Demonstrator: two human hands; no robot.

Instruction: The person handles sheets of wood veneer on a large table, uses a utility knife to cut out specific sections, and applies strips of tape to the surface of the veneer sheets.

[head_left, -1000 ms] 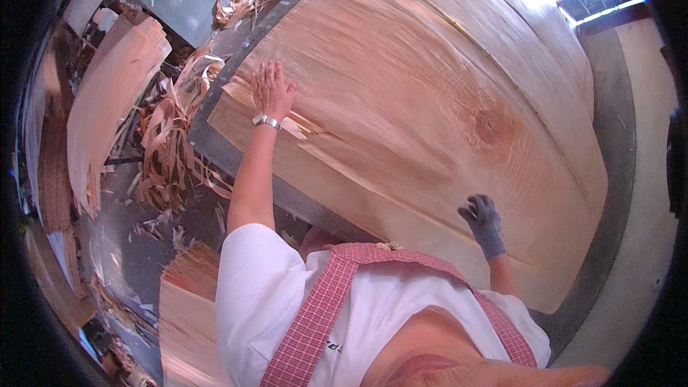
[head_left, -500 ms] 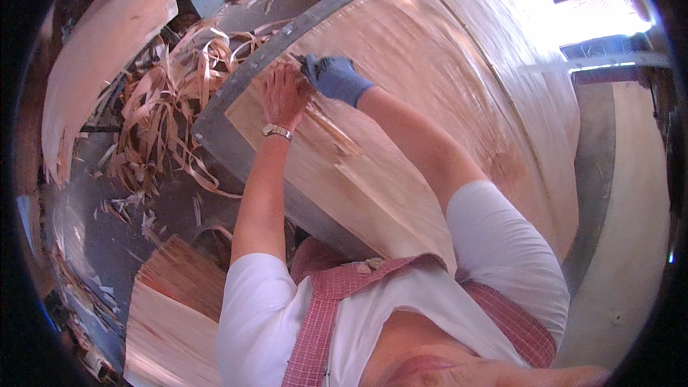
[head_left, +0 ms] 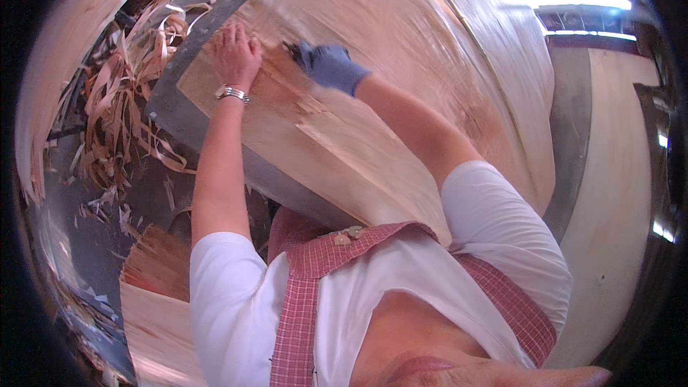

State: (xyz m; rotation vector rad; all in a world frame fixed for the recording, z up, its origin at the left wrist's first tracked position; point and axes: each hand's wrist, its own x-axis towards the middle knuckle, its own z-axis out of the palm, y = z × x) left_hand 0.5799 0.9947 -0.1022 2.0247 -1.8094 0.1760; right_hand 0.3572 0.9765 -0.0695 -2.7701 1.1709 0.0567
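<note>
My left hand (head_left: 236, 55), bare with a metal wristwatch (head_left: 233, 93), lies palm down on thin wood veneer (head_left: 344, 147) near the far left corner of the stack. Its fingers are stretched out flat, pointing away from me. To its right, my right hand (head_left: 328, 66) wears a blue-grey glove with dark fingertips. Those fingers are bent together low over the veneer; a small dark tip shows at them, too blurred to name. Between and below the hands runs a ragged, torn veneer edge (head_left: 304, 104), darker than the pale sheet beside it.
A grey table edge (head_left: 168, 93) borders the veneer. Curled veneer strips (head_left: 118, 93) hang in a heap left of it. More veneer sheets (head_left: 158, 315) stand at lower left, and a curved pale board (head_left: 609, 193) lies at right. A long thin strip (head_left: 487, 50) crosses the stack.
My hands, close together before, now have a wider gap: the left has gone toward the far left, the right a little to the right. The whole view has also shifted.
</note>
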